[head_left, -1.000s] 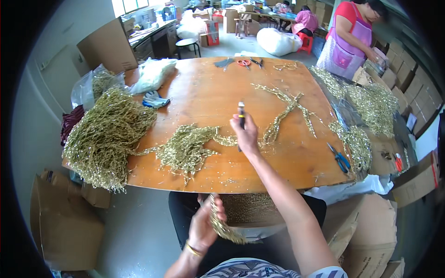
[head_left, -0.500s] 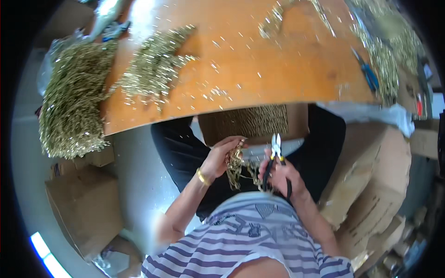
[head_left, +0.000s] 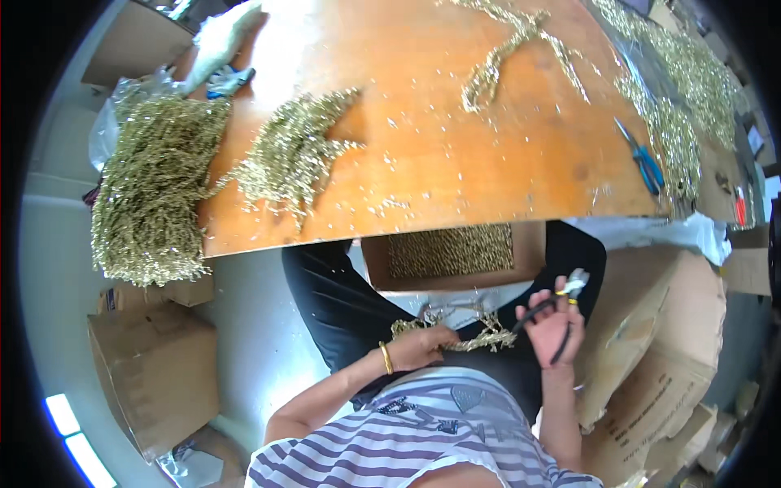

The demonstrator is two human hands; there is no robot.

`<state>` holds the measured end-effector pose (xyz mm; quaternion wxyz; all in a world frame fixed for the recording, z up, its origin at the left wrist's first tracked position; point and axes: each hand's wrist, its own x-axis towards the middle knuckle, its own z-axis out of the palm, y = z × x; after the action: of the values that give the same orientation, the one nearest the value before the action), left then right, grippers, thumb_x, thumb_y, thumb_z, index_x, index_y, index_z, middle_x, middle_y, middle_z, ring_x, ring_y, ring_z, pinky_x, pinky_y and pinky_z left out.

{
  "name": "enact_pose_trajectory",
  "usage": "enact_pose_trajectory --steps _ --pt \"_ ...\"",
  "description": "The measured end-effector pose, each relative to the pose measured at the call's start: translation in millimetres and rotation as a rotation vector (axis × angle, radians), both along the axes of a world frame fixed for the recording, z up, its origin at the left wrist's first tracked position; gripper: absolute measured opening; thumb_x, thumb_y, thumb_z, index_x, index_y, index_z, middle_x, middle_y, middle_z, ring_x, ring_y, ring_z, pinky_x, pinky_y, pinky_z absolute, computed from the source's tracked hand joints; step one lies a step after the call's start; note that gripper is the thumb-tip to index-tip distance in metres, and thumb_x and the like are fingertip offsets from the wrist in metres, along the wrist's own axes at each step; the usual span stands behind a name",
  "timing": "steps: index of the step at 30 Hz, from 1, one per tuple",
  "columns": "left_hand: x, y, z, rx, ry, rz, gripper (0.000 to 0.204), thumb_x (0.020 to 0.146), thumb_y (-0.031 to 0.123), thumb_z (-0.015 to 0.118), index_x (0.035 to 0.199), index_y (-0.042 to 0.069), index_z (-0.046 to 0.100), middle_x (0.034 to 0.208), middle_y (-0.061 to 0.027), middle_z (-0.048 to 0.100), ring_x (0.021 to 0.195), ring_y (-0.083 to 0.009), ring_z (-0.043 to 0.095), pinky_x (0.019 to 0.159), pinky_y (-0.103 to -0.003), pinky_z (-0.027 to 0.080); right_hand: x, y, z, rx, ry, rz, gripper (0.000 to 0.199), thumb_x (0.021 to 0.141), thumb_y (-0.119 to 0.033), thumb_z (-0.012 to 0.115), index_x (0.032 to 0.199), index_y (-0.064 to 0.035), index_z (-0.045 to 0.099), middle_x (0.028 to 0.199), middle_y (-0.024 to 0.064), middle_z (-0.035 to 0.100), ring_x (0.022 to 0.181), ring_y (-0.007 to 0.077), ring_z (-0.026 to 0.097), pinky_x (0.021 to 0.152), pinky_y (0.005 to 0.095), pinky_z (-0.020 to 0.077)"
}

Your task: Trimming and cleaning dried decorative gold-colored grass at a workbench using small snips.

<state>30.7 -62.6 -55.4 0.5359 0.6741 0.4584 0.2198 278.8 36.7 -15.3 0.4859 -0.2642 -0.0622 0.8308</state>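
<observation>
Near my waist, my left hand (head_left: 419,348) is closed on a bunch of shiny gold chain-like strands (head_left: 493,335). The strands stretch across my lap from that hand toward the right one. My right hand (head_left: 555,335) is turned palm up, with pliers (head_left: 576,285) lying in it. Their black handles are spread, and their metal head points up and away from me. Between my knees, under the table edge, stands a cardboard box (head_left: 455,285) holding rows of gold strands.
On the orange-brown table (head_left: 407,130), a thick gold bundle (head_left: 154,187) hangs over the left edge beside a loose gold pile (head_left: 293,154). Blue-handled pliers (head_left: 647,167) lie at the right. Torn cardboard (head_left: 659,342) stands to my right, and a carton (head_left: 154,374) to my left.
My right hand has moved right with the pliers, its palm turning up. My left hand has come closer to my waist and turned over, and the gold strands now stretch sideways.
</observation>
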Motion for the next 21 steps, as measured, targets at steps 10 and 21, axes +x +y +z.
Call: enact_pose_trajectory --steps 10,21 --pt "-78.6 75.2 179.1 0.317 0.083 0.457 0.029 0.076 -0.008 0.055 0.102 0.003 0.057 0.088 -0.0104 0.057 0.077 -0.0202 0.059 0.068 -0.027 0.047 27.9 32.9 40.7 0.03 -0.349 0.139 0.046 0.088 -0.029 0.044 0.131 -0.0155 0.035 0.106 0.0094 0.053 0.103 0.0224 0.051 0.085 0.0533 0.0425" --pt "-138.9 87.4 160.8 0.65 0.129 1.269 0.028 0.089 0.008 0.049 0.116 0.003 0.047 0.08 -0.0064 0.058 0.064 -0.0093 0.051 0.06 -0.022 0.043 -9.0 -39.6 14.1 0.12 -0.387 0.981 0.059 0.072 -0.005 0.058 0.126 -0.0021 0.036 0.107 0.0099 0.054 0.104 0.0194 0.05 0.091 0.0325 0.0397"
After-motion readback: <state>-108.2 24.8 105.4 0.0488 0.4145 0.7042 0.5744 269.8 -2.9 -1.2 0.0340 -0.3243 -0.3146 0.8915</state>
